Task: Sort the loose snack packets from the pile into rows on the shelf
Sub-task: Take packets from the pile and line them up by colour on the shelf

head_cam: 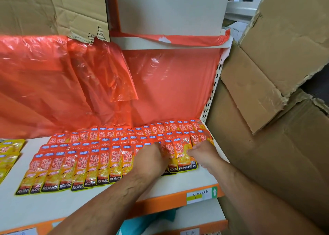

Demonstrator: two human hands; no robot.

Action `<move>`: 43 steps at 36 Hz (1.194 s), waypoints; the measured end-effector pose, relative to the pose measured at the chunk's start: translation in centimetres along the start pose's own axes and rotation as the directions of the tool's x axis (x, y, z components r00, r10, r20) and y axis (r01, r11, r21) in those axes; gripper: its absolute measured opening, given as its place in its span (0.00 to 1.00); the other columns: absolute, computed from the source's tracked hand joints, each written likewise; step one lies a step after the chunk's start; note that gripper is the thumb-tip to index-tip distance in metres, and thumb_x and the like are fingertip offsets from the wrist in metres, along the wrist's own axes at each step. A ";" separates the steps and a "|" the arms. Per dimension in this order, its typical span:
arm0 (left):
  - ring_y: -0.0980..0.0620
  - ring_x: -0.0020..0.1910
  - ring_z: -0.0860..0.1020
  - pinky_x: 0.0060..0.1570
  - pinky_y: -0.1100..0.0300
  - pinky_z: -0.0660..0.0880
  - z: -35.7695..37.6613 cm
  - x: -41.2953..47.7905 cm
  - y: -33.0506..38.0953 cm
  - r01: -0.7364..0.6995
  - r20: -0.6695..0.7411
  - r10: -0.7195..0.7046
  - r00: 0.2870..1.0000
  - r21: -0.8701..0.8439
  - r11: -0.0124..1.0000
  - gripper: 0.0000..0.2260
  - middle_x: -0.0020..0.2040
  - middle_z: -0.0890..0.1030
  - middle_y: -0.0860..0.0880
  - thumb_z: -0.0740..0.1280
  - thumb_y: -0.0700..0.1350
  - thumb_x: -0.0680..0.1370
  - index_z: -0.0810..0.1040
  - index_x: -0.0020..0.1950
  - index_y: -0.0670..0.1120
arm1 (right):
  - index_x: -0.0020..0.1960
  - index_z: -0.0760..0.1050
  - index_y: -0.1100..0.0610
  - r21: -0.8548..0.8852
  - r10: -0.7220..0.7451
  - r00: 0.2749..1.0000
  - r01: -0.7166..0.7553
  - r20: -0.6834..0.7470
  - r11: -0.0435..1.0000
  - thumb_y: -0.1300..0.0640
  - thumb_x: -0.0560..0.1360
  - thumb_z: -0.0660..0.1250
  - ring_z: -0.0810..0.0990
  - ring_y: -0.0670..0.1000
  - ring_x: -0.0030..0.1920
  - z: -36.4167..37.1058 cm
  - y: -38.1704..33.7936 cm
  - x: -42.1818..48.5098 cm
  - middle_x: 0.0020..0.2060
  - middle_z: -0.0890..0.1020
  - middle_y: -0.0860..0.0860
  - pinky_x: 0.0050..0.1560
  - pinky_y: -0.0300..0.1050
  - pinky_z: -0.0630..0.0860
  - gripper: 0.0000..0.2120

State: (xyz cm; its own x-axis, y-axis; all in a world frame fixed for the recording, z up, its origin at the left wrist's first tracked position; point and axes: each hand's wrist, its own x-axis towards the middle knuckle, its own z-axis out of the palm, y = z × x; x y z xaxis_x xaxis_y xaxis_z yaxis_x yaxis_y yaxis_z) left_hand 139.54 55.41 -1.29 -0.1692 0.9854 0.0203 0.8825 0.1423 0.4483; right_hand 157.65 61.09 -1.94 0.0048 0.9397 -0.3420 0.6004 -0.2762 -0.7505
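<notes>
The front row (74, 170) on the shelf (53, 208) overlaps loosely, so a sideways shove could fan it out. The left hand (153, 156) bears down on that row, its fingers buried among packets, so I cannot tell their grip. The right hand (203, 153) pinches the end packet (184, 154) by its edge. Pushed in hard, this packet could buckle its neighbours.

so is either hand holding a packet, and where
The right hand pinches the end packet by its right edge. The left hand rests on neighbouring packets; its grip cannot be told.
</notes>
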 end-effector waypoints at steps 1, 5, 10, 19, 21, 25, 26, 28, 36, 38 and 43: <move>0.43 0.43 0.79 0.36 0.57 0.69 -0.1 0.0 -0.1 -0.011 -0.008 0.011 1.000 0.019 1.000 0.11 0.43 0.81 0.47 0.63 0.55 0.78 0.72 0.43 0.48 | 0.31 0.67 0.55 -0.048 -0.017 1.000 0.016 -0.019 0.999 0.59 0.73 0.71 0.65 0.52 0.30 0.1 -0.1 0.1 0.27 0.64 0.52 0.35 0.43 0.60 0.16; 0.43 0.41 0.79 0.35 0.56 0.71 -0.2 0.0 -0.5 -0.054 -0.032 0.056 0.998 0.056 0.997 0.10 0.41 0.81 0.47 0.61 0.54 0.78 0.73 0.44 0.48 | 0.26 0.61 0.54 -0.217 -0.045 0.995 0.024 -0.092 0.976 0.58 0.70 0.70 0.66 0.53 0.28 0.4 -0.3 0.0 0.22 0.65 0.50 0.32 0.42 0.60 0.21; 0.46 0.36 0.73 0.34 0.57 0.68 -0.3 0.0 -0.7 -0.075 -0.055 0.080 0.995 0.081 0.994 0.10 0.41 0.80 0.48 0.61 0.54 0.78 0.71 0.43 0.48 | 0.26 0.62 0.55 -0.348 -0.085 0.982 0.021 -0.169 0.937 0.56 0.71 0.69 0.68 0.51 0.25 0.7 -0.7 -0.5 0.23 0.69 0.49 0.26 0.38 0.57 0.20; 0.42 0.43 0.80 0.37 0.55 0.72 -0.5 -0.1 -1.7 -0.126 -0.039 0.131 0.991 0.104 0.987 0.11 0.43 0.81 0.47 0.60 0.55 0.78 0.72 0.47 0.48 | 0.40 0.74 0.55 -0.494 -0.132 0.963 -0.001 -0.233 0.869 0.51 0.73 0.69 0.81 0.55 0.41 1.4 -1.2 -1.4 0.39 0.81 0.51 0.35 0.40 0.70 0.09; 0.42 0.44 0.80 0.38 0.54 0.73 -0.6 -0.1 -2.0 -0.143 -0.032 0.148 0.988 0.120 0.982 0.11 0.45 0.81 0.47 0.60 0.55 0.78 0.73 0.49 0.48 | 0.43 0.75 0.55 -0.514 -0.143 0.962 0.002 -0.233 0.858 0.52 0.74 0.67 0.81 0.55 0.41 1.4 -1.4 -1.7 0.41 0.82 0.50 0.37 0.40 0.71 0.06; 0.44 0.52 0.77 0.46 0.54 0.73 -1.0 -0.3 -2.6 -0.178 -0.022 0.184 0.983 0.159 0.971 0.13 0.52 0.78 0.46 0.60 0.55 0.78 0.74 0.55 0.47 | 0.43 0.74 0.54 -0.545 -0.208 0.950 0.050 -0.233 0.837 0.50 0.76 0.65 0.80 0.54 0.42 1.9 -1.4 -2.5 0.40 0.81 0.49 0.40 0.44 0.77 0.08; 0.44 0.55 0.75 0.49 0.53 0.73 -1.1 -0.3 -2.7 -0.198 -0.022 0.206 0.978 0.194 0.961 0.14 0.55 0.77 0.46 0.60 0.56 0.78 0.74 0.57 0.47 | 0.43 0.75 0.54 -0.549 -0.242 0.942 0.077 -0.233 0.832 0.50 0.77 0.65 0.80 0.53 0.42 2.0 -1.3 -2.8 0.40 0.81 0.49 0.41 0.46 0.79 0.08; 0.46 0.59 0.71 0.54 0.53 0.70 -1.2 -0.4 -3.0 -0.238 -0.036 0.257 0.966 0.272 0.932 0.16 0.58 0.76 0.48 0.59 0.57 0.78 0.73 0.60 0.49 | 0.50 0.78 0.52 -0.584 -0.332 0.916 0.146 -0.225 0.798 0.48 0.78 0.64 0.80 0.52 0.46 2.5 -1.2 -3.5 0.46 0.82 0.49 0.46 0.46 0.79 0.08; 0.47 0.73 0.62 0.70 0.46 0.57 -1.1 -1.5 -5.3 -0.308 0.003 0.318 0.948 0.264 0.914 0.26 0.74 0.67 0.52 0.59 0.59 0.77 0.65 0.73 0.54 | 0.76 0.64 0.46 -0.733 -0.458 0.889 0.324 0.019 0.598 0.42 0.76 0.62 0.59 0.53 0.75 5.6 -1.6 -6.1 0.74 0.66 0.46 0.74 0.51 0.58 0.29; 0.46 0.74 0.60 0.72 0.45 0.56 -1.5 -2.2 -6.0 -0.285 0.007 0.294 0.956 0.262 0.922 0.27 0.75 0.65 0.51 0.59 0.59 0.77 0.62 0.75 0.54 | 0.76 0.64 0.46 -0.715 -0.469 0.882 0.352 0.038 0.604 0.41 0.76 0.63 0.59 0.53 0.75 6.3 -2.0 -6.7 0.75 0.65 0.46 0.75 0.51 0.58 0.30; 0.47 0.73 0.62 0.72 0.45 0.56 -2.9 -4.8 -8.0 -0.176 -0.050 0.196 0.979 0.272 0.946 0.28 0.74 0.67 0.51 0.57 0.60 0.75 0.64 0.75 0.53 | 0.77 0.62 0.46 -0.697 -0.512 0.851 0.436 0.115 0.569 0.41 0.76 0.64 0.58 0.51 0.75 7.6 -3.8 -8.1 0.76 0.62 0.46 0.75 0.47 0.57 0.31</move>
State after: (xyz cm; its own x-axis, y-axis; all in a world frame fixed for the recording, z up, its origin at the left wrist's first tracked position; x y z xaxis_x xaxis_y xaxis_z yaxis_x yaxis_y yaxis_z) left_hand 132.02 49.31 -2.33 -0.0144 0.9882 0.1528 0.9840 -0.0131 0.1776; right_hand 149.22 53.01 -0.64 -0.3954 0.9181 0.0275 0.9012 0.3936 -0.1814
